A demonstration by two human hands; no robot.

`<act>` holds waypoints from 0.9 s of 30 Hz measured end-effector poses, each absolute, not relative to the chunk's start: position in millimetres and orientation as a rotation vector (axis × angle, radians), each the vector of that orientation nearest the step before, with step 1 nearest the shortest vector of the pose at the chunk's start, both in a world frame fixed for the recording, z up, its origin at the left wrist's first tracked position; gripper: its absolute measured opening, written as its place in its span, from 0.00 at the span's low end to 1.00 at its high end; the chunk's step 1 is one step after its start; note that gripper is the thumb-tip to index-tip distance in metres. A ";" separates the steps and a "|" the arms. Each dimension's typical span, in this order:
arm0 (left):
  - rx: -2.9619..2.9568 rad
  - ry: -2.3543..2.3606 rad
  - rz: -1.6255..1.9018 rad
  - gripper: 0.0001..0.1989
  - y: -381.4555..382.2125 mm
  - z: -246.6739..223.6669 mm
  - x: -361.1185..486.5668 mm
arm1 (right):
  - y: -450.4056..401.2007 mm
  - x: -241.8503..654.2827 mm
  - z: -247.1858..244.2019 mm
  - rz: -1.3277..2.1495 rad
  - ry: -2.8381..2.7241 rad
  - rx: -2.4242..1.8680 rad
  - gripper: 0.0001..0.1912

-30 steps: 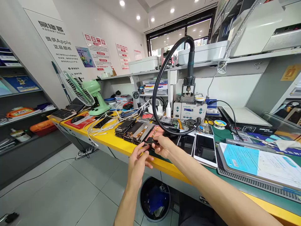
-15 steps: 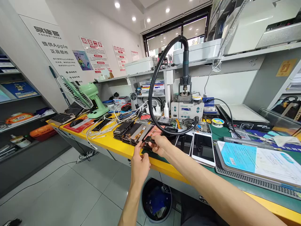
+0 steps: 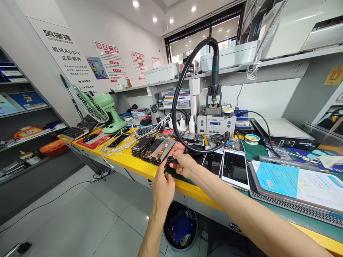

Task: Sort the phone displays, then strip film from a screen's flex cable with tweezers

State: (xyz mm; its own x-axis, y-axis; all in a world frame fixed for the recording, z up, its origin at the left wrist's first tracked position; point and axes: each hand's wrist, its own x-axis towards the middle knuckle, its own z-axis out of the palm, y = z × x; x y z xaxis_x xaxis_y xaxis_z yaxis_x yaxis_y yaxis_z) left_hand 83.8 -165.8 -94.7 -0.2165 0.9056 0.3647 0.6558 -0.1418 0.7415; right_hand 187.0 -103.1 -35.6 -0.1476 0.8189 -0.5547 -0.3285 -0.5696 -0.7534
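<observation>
A phone screen panel with a pinkish back and a flex cable lies near the bench's front edge. My right hand is closed on its near end, thumb on top and fingers curled beneath. From the front, my left hand reaches up with its index finger stretched to the panel's near left corner and its thumb apart; nothing shows in its grasp. Just left of the panel are a grey-backed screen panel and a stack of dark phone screens. My right fingers partly hide the panel's near end.
A black hose arches above the panels from the hot-air station. White-framed tablets lie right of my hand. White cables and a green fan are at left. A bin stands below the edge.
The view has shifted slightly, so the bench appears a little farther right. My left index finger looks straighter, its tip still at the panel's corner. My right hand keeps its grip.
</observation>
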 end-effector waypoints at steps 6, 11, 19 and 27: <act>1.787 1.827 1.273 0.31 -166.0 -92.8 85.5 | -105.9 188.2 -36.5 1.818 -0.657 -1.304 0.17; 1.765 1.850 1.211 0.29 -165.3 -87.4 87.2 | -107.9 188.9 -32.7 1.800 -0.676 -1.345 0.17; 1.762 1.864 1.137 0.30 -162.7 -82.4 82.8 | -114.3 204.1 -27.1 1.832 -0.805 -1.311 0.17; 1.805 1.911 1.079 0.29 -164.9 -84.5 81.8 | -138.2 244.2 -12.5 1.789 -1.051 -1.376 0.16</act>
State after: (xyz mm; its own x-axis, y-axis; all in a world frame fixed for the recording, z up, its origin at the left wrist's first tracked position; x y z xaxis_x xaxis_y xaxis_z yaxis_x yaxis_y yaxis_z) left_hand 81.8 -164.9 -84.5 -0.1661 0.9475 0.2731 0.7230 -0.0713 0.6872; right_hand 244.2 -138.2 -12.5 -0.2469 0.8547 -0.4566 -0.0171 -0.4749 -0.8799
